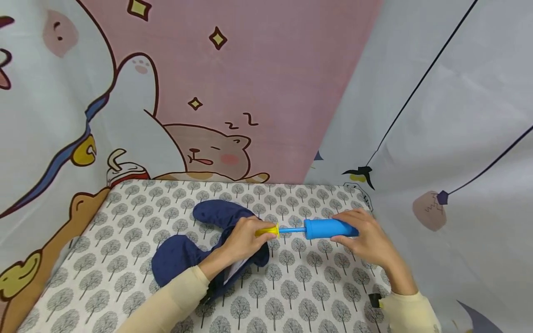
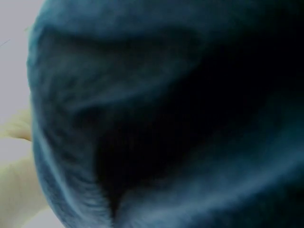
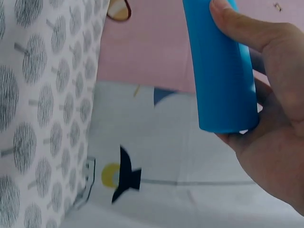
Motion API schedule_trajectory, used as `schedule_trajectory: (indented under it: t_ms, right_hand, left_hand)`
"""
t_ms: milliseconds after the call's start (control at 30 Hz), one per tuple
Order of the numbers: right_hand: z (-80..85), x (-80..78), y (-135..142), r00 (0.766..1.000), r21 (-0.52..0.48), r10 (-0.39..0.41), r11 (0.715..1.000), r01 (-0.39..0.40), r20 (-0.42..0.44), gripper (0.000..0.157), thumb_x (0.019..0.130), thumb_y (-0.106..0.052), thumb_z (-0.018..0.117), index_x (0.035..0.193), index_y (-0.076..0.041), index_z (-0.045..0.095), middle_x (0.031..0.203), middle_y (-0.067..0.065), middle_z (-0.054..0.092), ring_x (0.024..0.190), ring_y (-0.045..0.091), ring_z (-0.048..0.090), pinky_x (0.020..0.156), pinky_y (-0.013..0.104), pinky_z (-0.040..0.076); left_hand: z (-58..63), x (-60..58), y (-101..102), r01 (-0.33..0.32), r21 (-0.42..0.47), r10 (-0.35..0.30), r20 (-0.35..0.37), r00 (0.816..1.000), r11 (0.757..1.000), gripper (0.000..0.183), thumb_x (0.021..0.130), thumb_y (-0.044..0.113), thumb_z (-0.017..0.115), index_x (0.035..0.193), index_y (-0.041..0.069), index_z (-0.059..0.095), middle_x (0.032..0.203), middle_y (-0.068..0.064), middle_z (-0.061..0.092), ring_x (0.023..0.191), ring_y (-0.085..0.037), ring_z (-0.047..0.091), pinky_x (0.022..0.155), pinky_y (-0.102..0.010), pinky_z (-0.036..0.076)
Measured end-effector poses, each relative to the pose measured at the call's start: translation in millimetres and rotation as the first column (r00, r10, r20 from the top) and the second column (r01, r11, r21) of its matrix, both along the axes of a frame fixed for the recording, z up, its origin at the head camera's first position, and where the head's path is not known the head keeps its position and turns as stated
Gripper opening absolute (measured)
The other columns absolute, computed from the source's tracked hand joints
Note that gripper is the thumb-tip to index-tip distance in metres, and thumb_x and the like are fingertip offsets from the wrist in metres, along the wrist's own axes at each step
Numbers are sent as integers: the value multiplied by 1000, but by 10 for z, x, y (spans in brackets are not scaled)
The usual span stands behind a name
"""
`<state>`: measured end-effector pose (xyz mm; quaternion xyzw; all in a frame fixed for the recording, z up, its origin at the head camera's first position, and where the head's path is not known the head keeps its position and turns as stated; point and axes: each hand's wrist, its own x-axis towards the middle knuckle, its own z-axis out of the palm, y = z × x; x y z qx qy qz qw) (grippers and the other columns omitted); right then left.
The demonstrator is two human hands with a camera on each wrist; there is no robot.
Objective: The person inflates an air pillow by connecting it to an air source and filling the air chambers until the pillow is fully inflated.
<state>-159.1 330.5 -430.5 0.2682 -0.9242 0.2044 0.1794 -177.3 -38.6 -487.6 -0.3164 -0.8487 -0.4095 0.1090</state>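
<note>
Both hands hold a blue balloon pump (image 1: 331, 229) level above the table, its thin blue rod drawn part way out of the barrel. My left hand (image 1: 241, 238) pinches the yellow end piece (image 1: 268, 230) of the rod between thumb and fingers. The far end of the barrel (image 3: 223, 71) is gripped by my right hand (image 1: 366, 236), thumb along one side and fingers round the other. Under my left hand and forearm lies a navy blue, curved cloth piece like a neck pillow (image 1: 172, 259), with a pale strip along an opening. Its dark fabric (image 2: 71, 142) fills most of the left wrist view.
A white cloth with grey tree prints (image 1: 289, 289) covers the table. Cartoon-printed curtains (image 1: 270, 92) rise behind it and at both sides, close to its edges. A small black object (image 1: 375, 299) shows beside the right sleeve.
</note>
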Motion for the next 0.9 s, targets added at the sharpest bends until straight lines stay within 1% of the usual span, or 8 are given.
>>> schedule_trajectory:
  t_ms: [133, 300, 367, 500, 567, 700, 800, 900]
  right_hand:
    - [21, 15, 203, 999, -3, -17, 1000, 17, 30, 59, 81, -15, 103, 135, -11, 81, 134, 13, 81, 122, 31, 67, 96, 59, 58]
    - [98, 21, 398, 996, -8, -42, 999, 43, 72, 60, 84, -17, 102, 139, -11, 80, 138, 15, 78, 124, 32, 65, 95, 55, 59]
    - [137, 25, 458, 994, -15, -58, 998, 60, 88, 59, 86, -18, 101, 140, -11, 79, 138, 17, 76, 122, 35, 68, 94, 53, 59]
    - [183, 38, 526, 992, -18, -85, 996, 87, 93, 58, 86, -20, 101, 139, -12, 80, 136, 18, 75, 117, 39, 71, 92, 50, 58]
    - [189, 36, 522, 992, -12, -90, 996, 91, 87, 59, 85, -20, 102, 139, -12, 80, 135, 18, 76, 117, 39, 71, 92, 52, 58]
    - [157, 17, 445, 996, 20, -78, 997, 77, 37, 60, 82, -22, 104, 136, -12, 81, 132, 15, 79, 116, 36, 72, 91, 51, 58]
    - [122, 17, 342, 998, 39, -63, 997, 62, 11, 58, 79, -22, 105, 132, -13, 83, 129, 12, 82, 113, 33, 74, 89, 48, 57]
    - [118, 34, 223, 999, 34, -45, 998, 45, 20, 56, 80, -21, 104, 131, -13, 83, 128, 11, 83, 113, 33, 73, 89, 50, 56]
  left_hand:
    - [-12, 7, -3, -6, -18, 6, 23, 1000, 1000, 33, 101, 22, 87, 132, 10, 85, 115, -7, 89, 89, -18, 74, 75, -22, 55]
    - [1, 12, -18, -17, -18, 18, 12, 1000, 1000, 34, 101, 22, 87, 132, 10, 85, 116, -7, 89, 90, -19, 75, 77, -24, 57]
    - [4, 7, -22, -20, -15, 20, 2, 1000, 1000, 33, 101, 23, 87, 132, 10, 85, 115, -6, 89, 87, -17, 73, 76, -24, 55]
    - [2, -8, -31, -16, -13, 17, 18, 1000, 1000, 33, 101, 22, 87, 132, 11, 85, 113, -6, 89, 81, -12, 66, 73, -22, 51]
    - [-6, -18, -33, -12, -12, 12, 26, 1000, 1000, 33, 101, 22, 87, 132, 11, 85, 113, -5, 89, 81, -11, 65, 73, -21, 50]
    - [-25, -29, -22, 1, -4, -1, 28, 1000, 1000, 33, 101, 21, 87, 132, 10, 85, 109, -6, 89, 79, -9, 61, 72, -21, 49]
    - [-27, -23, -21, 7, -4, -7, 18, 1000, 1000, 34, 101, 20, 87, 133, 9, 85, 106, -7, 88, 76, -7, 57, 69, -20, 46]
    - [-28, -16, -22, 12, 4, -12, -7, 1000, 1000, 34, 100, 17, 87, 132, 6, 85, 103, -8, 87, 76, -7, 56, 66, -20, 46]
